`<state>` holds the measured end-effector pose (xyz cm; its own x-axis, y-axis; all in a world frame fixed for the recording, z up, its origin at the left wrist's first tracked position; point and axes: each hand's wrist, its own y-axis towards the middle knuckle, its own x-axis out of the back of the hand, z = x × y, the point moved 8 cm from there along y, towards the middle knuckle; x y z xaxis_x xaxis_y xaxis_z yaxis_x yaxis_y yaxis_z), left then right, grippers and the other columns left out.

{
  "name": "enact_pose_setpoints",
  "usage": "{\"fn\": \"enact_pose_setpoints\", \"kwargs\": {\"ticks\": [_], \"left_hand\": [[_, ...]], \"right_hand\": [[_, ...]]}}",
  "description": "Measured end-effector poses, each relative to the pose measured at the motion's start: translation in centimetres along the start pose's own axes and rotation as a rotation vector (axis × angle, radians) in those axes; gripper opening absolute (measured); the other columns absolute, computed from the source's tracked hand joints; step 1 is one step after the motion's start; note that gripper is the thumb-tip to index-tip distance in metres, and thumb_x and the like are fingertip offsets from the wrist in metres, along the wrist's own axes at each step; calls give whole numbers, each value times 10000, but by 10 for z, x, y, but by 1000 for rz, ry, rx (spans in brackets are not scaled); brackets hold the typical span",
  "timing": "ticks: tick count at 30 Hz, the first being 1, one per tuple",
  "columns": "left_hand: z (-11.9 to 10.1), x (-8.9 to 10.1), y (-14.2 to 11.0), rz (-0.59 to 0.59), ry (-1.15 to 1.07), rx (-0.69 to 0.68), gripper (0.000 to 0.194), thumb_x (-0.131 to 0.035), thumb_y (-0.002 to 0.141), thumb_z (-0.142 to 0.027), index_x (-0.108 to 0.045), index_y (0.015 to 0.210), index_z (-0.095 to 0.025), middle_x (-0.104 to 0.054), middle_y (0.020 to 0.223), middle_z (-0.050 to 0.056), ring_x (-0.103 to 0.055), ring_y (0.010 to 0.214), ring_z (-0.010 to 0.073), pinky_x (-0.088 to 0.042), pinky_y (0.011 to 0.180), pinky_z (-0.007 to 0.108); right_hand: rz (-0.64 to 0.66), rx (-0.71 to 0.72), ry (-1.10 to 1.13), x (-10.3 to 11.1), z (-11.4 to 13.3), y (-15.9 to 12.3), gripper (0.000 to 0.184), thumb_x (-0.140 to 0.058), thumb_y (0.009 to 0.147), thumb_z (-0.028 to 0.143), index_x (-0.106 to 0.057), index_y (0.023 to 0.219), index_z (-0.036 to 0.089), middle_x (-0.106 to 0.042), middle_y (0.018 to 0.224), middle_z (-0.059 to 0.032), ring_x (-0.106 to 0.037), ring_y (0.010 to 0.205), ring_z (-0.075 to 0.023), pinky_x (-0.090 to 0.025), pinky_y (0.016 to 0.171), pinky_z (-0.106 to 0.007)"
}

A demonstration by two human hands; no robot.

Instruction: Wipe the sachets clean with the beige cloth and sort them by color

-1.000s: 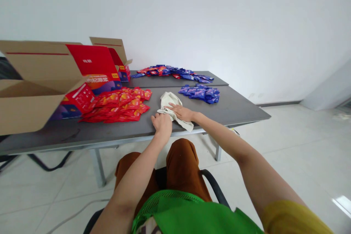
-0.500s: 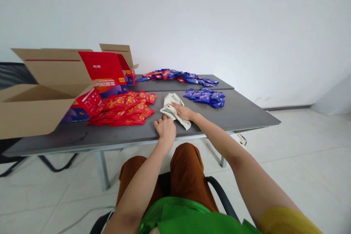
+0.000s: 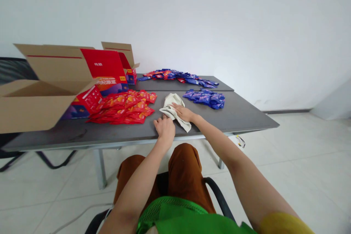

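Note:
A crumpled, folded off-white cloth (image 3: 174, 101) lies on the dark grey table (image 3: 236, 109) in front of me. My right hand (image 3: 183, 112) rests flat on its middle, fingers stretched out over the fabric. At the cloth's lower left edge is my left hand (image 3: 165, 127), its fingers curled in and touching the edge. Whatever is between those fingertips is largely hidden by the hand. To the left spreads a heap of red sachets (image 3: 128, 106). A smaller pile of blue-purple sachets (image 3: 205, 97) is to the right of the cloth.
An open cardboard carton (image 3: 30, 111) stands at the left with its flaps out, beside red printed packaging (image 3: 105, 69). Behind it is another open box (image 3: 131, 75). Mixed red and blue sachets (image 3: 175, 75) line the back of the table near the white wall.
The view has shifted slightly. Both hands and the cloth stay in nearly the same place.

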<state>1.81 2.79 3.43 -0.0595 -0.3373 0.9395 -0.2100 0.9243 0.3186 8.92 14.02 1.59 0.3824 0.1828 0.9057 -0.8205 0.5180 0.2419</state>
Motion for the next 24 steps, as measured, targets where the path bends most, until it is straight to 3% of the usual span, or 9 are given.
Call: {"fn": "enact_pose_setpoints", "kwargs": {"ticks": [5, 9, 12, 14, 18, 24], "left_hand": [[1, -1, 1, 5, 24, 15, 452, -293, 888, -82, -699, 1084, -121, -635, 1206, 171, -605, 945, 287, -370, 826, 454], [1, -6, 2, 66, 10, 20, 393, -344, 890, -118, -733, 942, -131, -698, 1013, 171, -603, 960, 295, -355, 863, 456], [2, -7, 2, 65, 2, 24, 369, -369, 887, -138, -736, 853, -131, -712, 890, 162, -607, 942, 295, -357, 869, 450], [2, -7, 3, 53, 3, 21, 372, -364, 888, -135, -735, 863, -132, -711, 905, 164, -611, 945, 296, -361, 867, 447], [1, -3, 3, 3, 31, 12, 430, -314, 886, -102, -697, 1082, -121, -680, 1099, 184, -623, 952, 295, -378, 848, 447], [6, 1, -5, -68, 26, 32, 449, -363, 867, -161, -670, 1195, -165, -661, 1195, 163, -622, 953, 280, -384, 844, 433]], "right_hand": [[-23, -56, -15, 4, -6, 6, 699, -109, 991, 576, -381, 1483, 160, -374, 1528, -74, -239, 1450, -238, -192, 1197, -437], [51, -133, 14, 7, -5, -7, 714, -146, 970, 636, -506, 1406, 200, -374, 1524, -42, -343, 1405, -268, -216, 1190, -422], [112, -153, 26, 5, -4, -18, 739, -152, 958, 662, -575, 1342, 194, -313, 1551, -29, -326, 1412, -278, -206, 1193, -408], [123, -131, -3, 3, -3, -21, 697, -151, 980, 614, -539, 1378, 194, -279, 1567, -23, -270, 1438, -256, -189, 1197, -399], [64, -110, -141, 5, -7, -19, 574, -174, 1016, 459, -278, 1527, 218, -287, 1568, -7, -133, 1476, -236, -181, 1185, -490], [24, -161, -191, 13, -8, -31, 530, -302, 988, 402, -330, 1505, 288, -325, 1549, 27, -189, 1463, -267, -202, 1168, -528]]}}
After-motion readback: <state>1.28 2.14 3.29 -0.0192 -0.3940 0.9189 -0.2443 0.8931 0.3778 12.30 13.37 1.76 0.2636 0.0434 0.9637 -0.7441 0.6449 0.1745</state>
